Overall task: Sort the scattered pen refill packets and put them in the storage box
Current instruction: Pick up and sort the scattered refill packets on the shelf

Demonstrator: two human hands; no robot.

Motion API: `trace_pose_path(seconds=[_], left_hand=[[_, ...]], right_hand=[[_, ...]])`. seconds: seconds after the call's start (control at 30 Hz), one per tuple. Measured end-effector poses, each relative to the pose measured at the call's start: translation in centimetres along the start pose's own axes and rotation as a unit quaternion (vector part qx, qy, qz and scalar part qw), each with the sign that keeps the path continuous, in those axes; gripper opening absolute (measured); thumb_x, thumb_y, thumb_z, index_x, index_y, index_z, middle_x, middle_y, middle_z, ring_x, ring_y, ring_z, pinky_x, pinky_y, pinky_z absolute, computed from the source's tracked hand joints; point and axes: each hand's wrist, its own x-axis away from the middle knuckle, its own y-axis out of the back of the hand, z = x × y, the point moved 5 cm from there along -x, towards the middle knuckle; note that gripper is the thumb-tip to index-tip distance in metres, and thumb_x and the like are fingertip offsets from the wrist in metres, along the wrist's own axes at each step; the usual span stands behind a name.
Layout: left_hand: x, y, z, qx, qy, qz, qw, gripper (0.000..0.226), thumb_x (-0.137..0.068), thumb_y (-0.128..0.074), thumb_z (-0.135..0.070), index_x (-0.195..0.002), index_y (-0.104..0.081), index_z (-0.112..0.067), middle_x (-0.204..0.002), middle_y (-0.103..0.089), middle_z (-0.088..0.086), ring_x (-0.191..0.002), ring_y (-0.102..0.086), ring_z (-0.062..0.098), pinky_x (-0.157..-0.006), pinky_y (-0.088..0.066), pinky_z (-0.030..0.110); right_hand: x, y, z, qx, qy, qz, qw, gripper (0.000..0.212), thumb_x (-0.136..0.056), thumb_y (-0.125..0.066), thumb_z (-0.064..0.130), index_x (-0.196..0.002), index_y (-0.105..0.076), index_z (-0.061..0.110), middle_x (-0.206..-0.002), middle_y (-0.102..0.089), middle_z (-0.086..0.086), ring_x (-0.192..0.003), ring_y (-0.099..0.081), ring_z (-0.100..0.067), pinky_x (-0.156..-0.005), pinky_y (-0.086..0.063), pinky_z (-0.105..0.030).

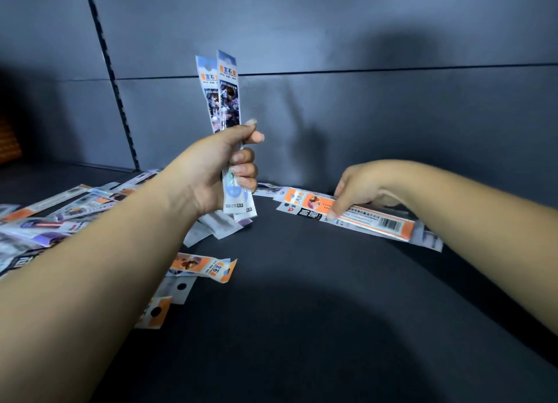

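bare dark tabletop [302, 327] centre front, packet piles [60, 218] left, back wall [362, 115] behind

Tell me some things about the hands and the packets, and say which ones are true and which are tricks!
1. The left hand holds blue packets standing upright. True.
2. The right hand is up in the air. False: it rests down on an orange packet lying on the dark surface.
3. More packets lie scattered on the left. True.
4. The blue packets held up are lying flat. False: they point upward, off the surface.
5. A storage box sits between the hands. False: no box shows in this view.
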Motion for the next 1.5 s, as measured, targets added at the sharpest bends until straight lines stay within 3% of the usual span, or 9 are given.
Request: trace_pose_path(seconds=[0.23,0.37,0.47,0.63,0.87,1.07,1.17,1.3,1.5], left_hand=[[-0.2,0.4,0.5,0.019,0.003,-0.025,0.999,0.03,-0.09,-0.05,-0.032,-0.065,-0.05,-0.017,-0.033,-0.024,-0.008,-0.03,-0.022,0.005,-0.037,-0.019,0.013],[-0.2,0.0,0.6,0.021,-0.019,-0.035,0.999,0.025,-0.086,-0.055,-0.035,-0.07,-0.056,-0.015,-0.033,-0.024,-0.008,-0.03,-0.022,0.004,-0.035,-0.02,0.012],[-0.1,-0.5,0.1,0.03,-0.042,-0.03,0.998,0.024,-0.086,-0.056,-0.035,-0.072,-0.058,-0.015,-0.034,-0.024,-0.008,-0.03,-0.023,0.005,-0.035,-0.02,0.013],[0.1,-0.4,-0.2,0.01,-0.074,-0.026,0.997,0.021,-0.084,-0.058,-0.033,-0.072,-0.06,-0.016,-0.036,-0.024,-0.009,-0.033,-0.023,0.006,-0.037,-0.022,0.015],[0.0,-1.9,2.5,-0.042,-0.051,-0.021,0.998,0.029,-0.081,-0.059,-0.038,-0.088,-0.067,-0.012,-0.041,-0.024,-0.009,-0.037,-0.027,0.006,-0.041,-0.028,0.016],[0.2,-2.1,1.4,0.007,-0.082,-0.024,0.996,0.031,-0.065,-0.065,-0.043,-0.078,-0.066,-0.014,-0.041,-0.028,-0.008,-0.041,-0.029,0.008,-0.044,-0.032,0.017],[0.1,-2.2,2.6,0.006,-0.042,-0.032,0.999,0.029,-0.068,-0.069,-0.038,-0.065,-0.054,-0.013,-0.05,-0.043,-0.002,-0.053,-0.044,0.011,-0.062,-0.049,0.024],[-0.1,-3.2,4.1,-0.001,0.004,0.034,0.999,0.026,-0.072,-0.065,-0.036,-0.078,-0.061,-0.01,-0.078,-0.06,0.006,-0.083,-0.063,0.018,-0.083,-0.053,0.033],[1.0,-5.1,3.7,0.038,0.016,0.208,0.977,0.036,-0.054,-0.072,-0.051,-0.077,-0.077,-0.024,-0.079,-0.071,0.006,-0.082,-0.069,0.022,-0.082,-0.056,0.039]], right_hand=[[1.9,0.9,0.0,-0.13,0.014,0.061,0.99,0.013,-0.081,-0.064,0.009,-0.088,-0.061,-0.001,-0.068,-0.069,-0.01,-0.066,-0.066,-0.023,-0.074,-0.056,-0.037],[3.1,4.2,2.2,-0.471,0.21,-0.021,0.857,0.013,-0.086,-0.05,-0.004,-0.093,-0.057,0.004,-0.064,-0.073,-0.007,-0.059,-0.07,-0.017,-0.062,-0.059,-0.03],[3.9,5.1,2.8,-0.522,0.3,-0.122,0.789,0.021,-0.082,-0.053,-0.008,-0.087,-0.055,0.013,-0.063,-0.072,-0.002,-0.056,-0.069,-0.013,-0.062,-0.057,-0.025],[3.4,2.9,2.6,-0.525,0.307,-0.105,0.787,0.036,-0.076,-0.058,-0.014,-0.094,-0.052,0.017,-0.084,-0.066,-0.008,-0.064,-0.069,-0.013,-0.065,-0.059,-0.028],[2.6,0.2,2.0,-0.526,0.238,-0.067,0.814,0.014,-0.08,-0.06,-0.003,-0.081,-0.061,0.011,-0.063,-0.07,-0.003,-0.057,-0.068,-0.012,-0.065,-0.058,-0.024],[2.7,1.7,1.5,-0.64,0.23,-0.163,0.715,0.007,-0.084,-0.06,0.011,-0.081,-0.055,0.012,-0.052,-0.055,-0.003,-0.041,-0.052,-0.012,-0.049,-0.05,-0.024],[3.1,0.7,2.1,-0.597,0.25,-0.158,0.746,0.016,-0.08,-0.065,0.006,-0.078,-0.051,0.014,-0.062,-0.052,-0.002,-0.048,-0.052,-0.01,-0.051,-0.05,-0.021],[3.8,0.7,2.3,-0.583,0.25,-0.181,0.752,0.013,-0.08,-0.062,0.001,-0.078,-0.057,0.012,-0.056,-0.064,0.003,-0.051,-0.063,-0.007,-0.053,-0.053,-0.017],[5.9,1.2,3.6,-0.591,0.271,-0.106,0.753,0.011,-0.08,-0.059,0.019,-0.075,-0.064,0.011,-0.066,-0.071,0.003,-0.063,-0.066,-0.009,-0.059,-0.057,-0.02]])
